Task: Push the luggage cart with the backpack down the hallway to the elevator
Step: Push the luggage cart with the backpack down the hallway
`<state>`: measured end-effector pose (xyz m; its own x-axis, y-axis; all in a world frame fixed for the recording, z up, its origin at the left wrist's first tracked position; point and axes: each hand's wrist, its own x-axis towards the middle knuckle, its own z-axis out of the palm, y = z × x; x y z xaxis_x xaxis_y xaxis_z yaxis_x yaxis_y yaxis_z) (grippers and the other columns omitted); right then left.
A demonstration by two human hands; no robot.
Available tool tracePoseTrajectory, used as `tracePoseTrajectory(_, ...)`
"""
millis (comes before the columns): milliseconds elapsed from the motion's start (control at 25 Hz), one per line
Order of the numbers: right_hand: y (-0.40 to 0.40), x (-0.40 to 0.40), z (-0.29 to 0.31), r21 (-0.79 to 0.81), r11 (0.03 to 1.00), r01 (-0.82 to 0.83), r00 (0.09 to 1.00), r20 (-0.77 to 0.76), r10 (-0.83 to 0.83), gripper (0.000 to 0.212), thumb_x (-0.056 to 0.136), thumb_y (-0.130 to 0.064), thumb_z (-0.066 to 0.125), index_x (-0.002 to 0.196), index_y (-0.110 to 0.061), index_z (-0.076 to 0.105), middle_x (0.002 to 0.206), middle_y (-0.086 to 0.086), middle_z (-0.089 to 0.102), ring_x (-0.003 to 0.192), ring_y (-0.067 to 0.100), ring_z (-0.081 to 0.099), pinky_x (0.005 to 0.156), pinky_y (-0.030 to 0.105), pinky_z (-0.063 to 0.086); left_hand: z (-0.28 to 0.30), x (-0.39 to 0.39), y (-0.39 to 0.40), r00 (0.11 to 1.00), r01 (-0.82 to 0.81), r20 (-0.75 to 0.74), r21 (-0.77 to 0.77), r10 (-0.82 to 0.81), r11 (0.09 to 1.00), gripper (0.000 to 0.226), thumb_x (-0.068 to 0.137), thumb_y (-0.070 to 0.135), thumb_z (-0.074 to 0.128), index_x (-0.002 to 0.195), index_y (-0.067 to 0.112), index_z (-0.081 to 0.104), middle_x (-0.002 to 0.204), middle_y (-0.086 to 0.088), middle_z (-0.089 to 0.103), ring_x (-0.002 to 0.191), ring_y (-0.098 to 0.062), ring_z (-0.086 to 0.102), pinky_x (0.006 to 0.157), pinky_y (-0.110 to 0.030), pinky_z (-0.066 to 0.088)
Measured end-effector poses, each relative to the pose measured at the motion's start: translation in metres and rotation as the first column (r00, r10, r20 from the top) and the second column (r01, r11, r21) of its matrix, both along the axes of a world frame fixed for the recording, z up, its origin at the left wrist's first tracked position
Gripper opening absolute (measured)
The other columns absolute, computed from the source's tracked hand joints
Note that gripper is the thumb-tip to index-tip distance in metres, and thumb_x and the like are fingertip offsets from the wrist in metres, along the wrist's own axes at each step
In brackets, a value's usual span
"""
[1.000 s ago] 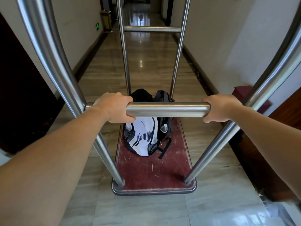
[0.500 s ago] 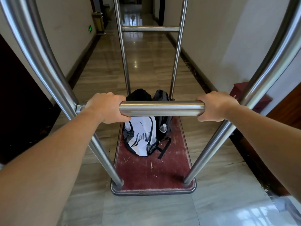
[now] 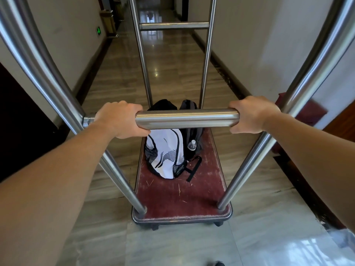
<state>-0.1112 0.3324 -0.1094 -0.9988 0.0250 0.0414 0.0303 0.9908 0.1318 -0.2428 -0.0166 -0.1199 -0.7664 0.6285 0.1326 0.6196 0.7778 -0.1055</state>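
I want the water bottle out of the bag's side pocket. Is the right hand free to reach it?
Probably not yet: the right hand grips the handle, and the bottle sits low beyond that bar.

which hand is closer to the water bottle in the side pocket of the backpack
Right. The right hand grips the handlebar just above and right of the water bottle. The left hand grips the bar's other end, farther off, across the white backpack.
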Motion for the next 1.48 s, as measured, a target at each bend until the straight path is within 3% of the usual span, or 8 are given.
tracePoseTrajectory(320, 0.056, -0.096, -0.003, 0.019, 0.999, -0.045, 0.998, -0.034, 0.046, 0.034, 0.055, -0.058, 0.061, 0.069, -0.031, 0.046, 0.055, -0.008, 0.053, 0.047, 0.014, 0.051, 0.044, 0.028, 0.044, -0.002, -0.090, 0.054, 0.998, -0.044, -0.041, 0.002, 0.044, 0.999, 0.052, 0.054, 0.088, 0.049, 0.076, 0.040, 0.049, 0.061, 0.016, 0.050, 0.054, -0.011, 0.049, 0.053, -0.032, 0.036)
tracePoseTrajectory(480, 0.093, -0.159, -0.001, 0.025, 0.997, -0.070, 0.996, -0.045, 0.071, 0.035, 0.057, -0.059, 0.061, 0.073, -0.031, 0.047, 0.056, -0.009, 0.053, 0.048, 0.014, 0.050, 0.045, 0.028, 0.041, 0.000, -0.145, 0.090, 0.996, -0.079, -0.037, 0.005, 0.079, 0.997, 0.052, 0.054, 0.086, 0.051, 0.076, 0.039, 0.050, 0.059, 0.019, 0.049, 0.051, -0.003, 0.043, 0.051, -0.030, 0.034)
tracePoseTrajectory(720, 0.138, -0.229, -0.001, 0.021, 0.997, -0.075, 0.996, -0.055, 0.076, 0.036, 0.056, -0.058, 0.060, 0.078, -0.032, 0.049, 0.059, -0.007, 0.052, 0.052, 0.018, 0.049, 0.048, 0.032, 0.039, 0.003, -0.207, 0.137, 0.994, -0.092, -0.068, -0.036, 0.089, 0.995, 0.056, 0.053, 0.089, 0.046, 0.076, 0.038, 0.048, 0.061, 0.012, 0.049, 0.057, -0.020, 0.050, 0.054, -0.033, 0.037)
tracePoseTrajectory(1000, 0.185, -0.319, -0.006, 0.006, 0.998, -0.058, 0.995, -0.080, 0.058, 0.037, 0.054, -0.061, 0.061, 0.078, -0.037, 0.046, 0.060, -0.013, 0.048, 0.051, 0.013, 0.044, 0.050, 0.032, 0.036, 0.001, -0.290, 0.181, 0.993, -0.074, -0.099, -0.039, 0.070, 0.997, 0.060, 0.055, 0.094, 0.041, 0.078, 0.038, 0.045, 0.061, 0.010, 0.048, 0.059, -0.021, 0.052, 0.054, -0.033, 0.039)
tracePoseTrajectory(1280, 0.212, -0.423, -0.005, -0.052, 0.999, -0.010, 0.999, -0.054, 0.007, 0.044, 0.050, -0.062, 0.058, 0.085, -0.035, 0.054, 0.066, -0.011, 0.054, 0.058, 0.015, 0.052, 0.061, 0.040, 0.052, 0.000, -0.398, 0.207, 0.996, -0.033, -0.083, -0.006, 0.033, 0.999, 0.063, 0.054, 0.098, 0.036, 0.077, 0.040, 0.046, 0.061, 0.014, 0.050, 0.054, -0.015, 0.050, 0.052, -0.030, 0.037)
tracePoseTrajectory(1480, 0.226, -0.498, -0.003, -0.011, 1.000, -0.004, 0.999, -0.040, 0.003, 0.040, 0.053, -0.059, 0.065, 0.084, -0.035, 0.052, 0.062, -0.015, 0.050, 0.053, 0.012, 0.047, 0.051, 0.030, 0.039, -0.003, -0.476, 0.220, 0.996, -0.036, -0.082, -0.020, 0.034, 0.999, 0.065, 0.056, 0.094, 0.040, 0.088, 0.039, 0.054, 0.068, 0.009, 0.057, 0.061, -0.019, 0.053, 0.055, -0.032, 0.037)
